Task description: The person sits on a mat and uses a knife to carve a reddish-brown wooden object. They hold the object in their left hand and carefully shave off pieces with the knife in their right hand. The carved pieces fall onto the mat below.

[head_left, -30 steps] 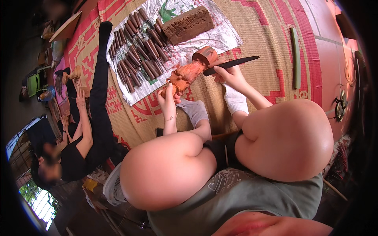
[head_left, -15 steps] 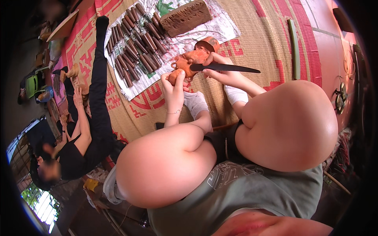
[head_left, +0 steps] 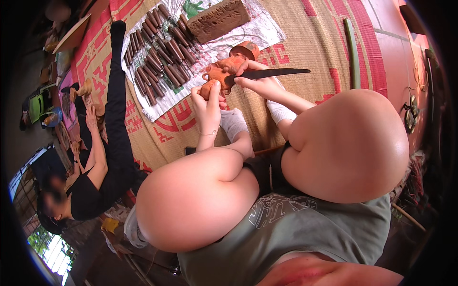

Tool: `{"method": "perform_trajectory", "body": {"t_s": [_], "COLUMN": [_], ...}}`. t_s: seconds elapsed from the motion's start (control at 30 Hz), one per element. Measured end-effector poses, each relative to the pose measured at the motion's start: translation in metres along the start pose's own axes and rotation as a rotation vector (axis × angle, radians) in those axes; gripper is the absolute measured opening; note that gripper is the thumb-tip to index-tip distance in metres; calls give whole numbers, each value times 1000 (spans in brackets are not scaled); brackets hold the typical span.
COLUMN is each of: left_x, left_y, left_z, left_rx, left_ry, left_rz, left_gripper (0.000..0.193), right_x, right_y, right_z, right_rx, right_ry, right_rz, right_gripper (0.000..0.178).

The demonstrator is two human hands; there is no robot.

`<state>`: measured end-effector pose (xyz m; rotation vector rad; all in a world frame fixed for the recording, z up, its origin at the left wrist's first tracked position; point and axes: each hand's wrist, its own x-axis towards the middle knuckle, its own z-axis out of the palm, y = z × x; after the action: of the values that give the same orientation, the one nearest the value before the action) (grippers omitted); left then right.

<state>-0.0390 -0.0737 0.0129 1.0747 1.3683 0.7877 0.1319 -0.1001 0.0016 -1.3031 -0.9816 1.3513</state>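
An orange-brown carved figurine (head_left: 220, 70) is held over the mat in front of my feet. My left hand (head_left: 207, 107) is closed round its near, rounded end, the thumb on top. A dark, flat, tapering tool (head_left: 279, 73) lies across my right hand (head_left: 260, 85), pinched in the fingers. Its broad end meets the figurine's side, while its pointed end sticks out to the right. Some right-hand fingertips also touch the figurine's far part, and the fingers partly hide it there.
Several wooden-handled carving tools (head_left: 157, 52) lie in rows on a white sheet (head_left: 157, 108). Beyond them sits a brown brick-like block (head_left: 219, 20). A green strip (head_left: 352, 52) lies on the woven mat (head_left: 310, 47) at right. At left another person (head_left: 95, 162) handles a pale wooden piece (head_left: 85, 87).
The tool's pointed end has swung slightly away from me, its broad end staying at the figurine. Both hands keep their hold. The whole view has shifted a little.
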Motion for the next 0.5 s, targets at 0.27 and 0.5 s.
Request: {"method": "perform_trajectory", "body": {"t_s": [0.27,0.5], "left_x": [4,23], "left_y": [19,28], "left_z": [8,12], "left_rx": [391,675], "left_ry": [32,-3], "left_rz": [155,616], "left_gripper": [35,24], "right_x": [8,12], "right_y": [31,14], "right_z": [-4,6], "right_rx": [-54,186], "right_ry": [-10,72], "right_rz": [16,-30], "right_gripper": [14,15]}}
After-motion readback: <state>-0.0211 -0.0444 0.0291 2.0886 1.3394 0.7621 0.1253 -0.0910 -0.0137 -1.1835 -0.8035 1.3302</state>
